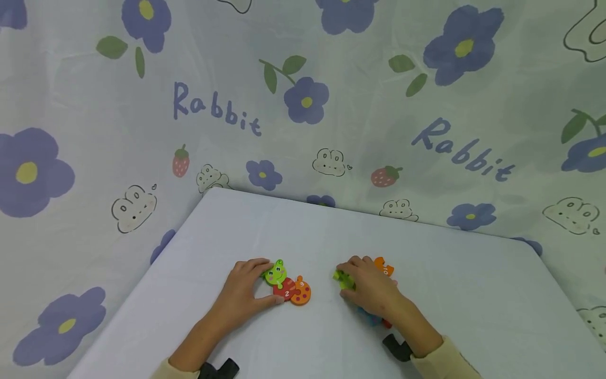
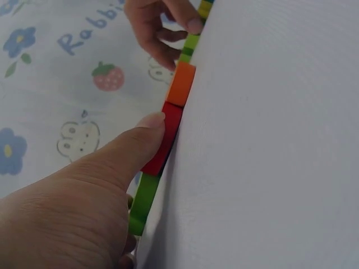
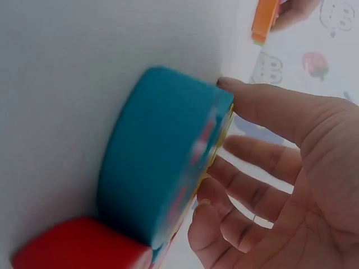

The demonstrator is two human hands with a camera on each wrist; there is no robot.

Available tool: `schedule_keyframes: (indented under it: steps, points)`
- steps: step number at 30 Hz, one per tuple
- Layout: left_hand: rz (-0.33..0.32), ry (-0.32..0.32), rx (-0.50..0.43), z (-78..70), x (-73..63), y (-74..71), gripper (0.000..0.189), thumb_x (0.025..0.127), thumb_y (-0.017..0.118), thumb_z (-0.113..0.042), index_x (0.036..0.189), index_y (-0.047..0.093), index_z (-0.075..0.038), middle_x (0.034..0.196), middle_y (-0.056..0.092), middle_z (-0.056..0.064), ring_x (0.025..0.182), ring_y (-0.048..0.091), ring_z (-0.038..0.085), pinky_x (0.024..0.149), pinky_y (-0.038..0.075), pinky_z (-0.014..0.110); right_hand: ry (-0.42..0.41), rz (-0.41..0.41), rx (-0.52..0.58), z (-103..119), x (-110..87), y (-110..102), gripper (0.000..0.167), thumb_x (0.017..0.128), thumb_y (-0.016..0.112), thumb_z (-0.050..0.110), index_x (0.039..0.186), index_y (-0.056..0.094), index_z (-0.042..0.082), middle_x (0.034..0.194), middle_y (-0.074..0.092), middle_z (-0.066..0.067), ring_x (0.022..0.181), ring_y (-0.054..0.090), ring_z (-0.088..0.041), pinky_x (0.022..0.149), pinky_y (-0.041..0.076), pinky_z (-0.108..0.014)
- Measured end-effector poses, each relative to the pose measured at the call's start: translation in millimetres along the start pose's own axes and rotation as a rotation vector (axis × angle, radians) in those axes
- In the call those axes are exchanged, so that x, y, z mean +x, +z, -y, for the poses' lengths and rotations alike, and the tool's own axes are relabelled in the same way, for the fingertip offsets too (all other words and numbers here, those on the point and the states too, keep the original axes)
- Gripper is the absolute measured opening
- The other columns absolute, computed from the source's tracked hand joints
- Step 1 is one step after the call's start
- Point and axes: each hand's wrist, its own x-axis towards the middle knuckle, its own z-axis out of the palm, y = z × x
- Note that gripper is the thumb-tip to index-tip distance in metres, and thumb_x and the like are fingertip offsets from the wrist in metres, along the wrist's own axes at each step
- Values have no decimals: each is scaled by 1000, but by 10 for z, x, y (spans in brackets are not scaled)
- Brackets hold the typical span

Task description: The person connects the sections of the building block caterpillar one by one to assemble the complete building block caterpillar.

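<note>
Left grip (image 1: 243, 290) on red "2" piece (image 1: 281, 289), "Rabbit" backdrop (image 1: 218, 137) behind

Looks like a set-up tabletop corner; room type can't be told. White bench (image 1: 326, 234), wrinkled rabbit-and-flower backdrop (image 1: 360, 100) past its far edge.

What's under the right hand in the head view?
Peeking out around the right hand: a green piece, an orange piece, a blue piece and a red piece. Their hidden parts, and anything wholly under it, can't be seen.
</note>
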Motion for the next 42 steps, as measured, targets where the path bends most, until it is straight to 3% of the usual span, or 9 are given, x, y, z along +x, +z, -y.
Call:
schedule_keyframes:
  steps: [4,11,15,26,34,42]
  points:
    - [-3,1,-7,-15,10,8,83,75,91,-56,142,65,-13,146,58,3,127,49,27,107,45,51,7,29,28,-21,-32,-26,57,88,87,30,137,67,10,131,64,-4,117,56,-23,96,55,-41]
    - [-1,11,1,-28,18,17,83,76,90,-55,142,64,-12,146,57,3,128,49,26,107,45,51,-28,34,173,-149,-206,-184,42,99,72,16,139,65,8,130,64,-1,109,63,-16,92,57,-42]
    - [1,11,2,-31,20,16,83,76,90,-56,142,64,-12,147,57,3,128,49,26,107,45,51,-26,31,194,-242,-345,-245,45,100,72,16,144,63,9,134,64,-2,114,63,-16,97,56,-44]
    - [-8,-25,-12,0,27,15,94,76,92,-52,152,53,-11,157,46,8,138,46,33,112,43,57,162,94,108,-324,-610,-249,76,78,93,42,145,63,23,141,56,-3,126,54,-23,102,54,-50]
    - [-51,22,-7,10,32,22,80,83,91,-39,150,55,-13,156,47,10,134,49,34,109,45,57,170,85,70,-387,-754,-213,70,76,95,38,138,68,20,133,58,1,121,54,-18,99,56,-44]
    - [-10,40,16,-44,21,32,65,90,85,-33,148,60,-22,158,47,3,131,52,31,105,45,59,242,143,82,-515,-758,-206,66,73,97,36,131,70,19,119,61,2,110,57,-18,94,59,-47]
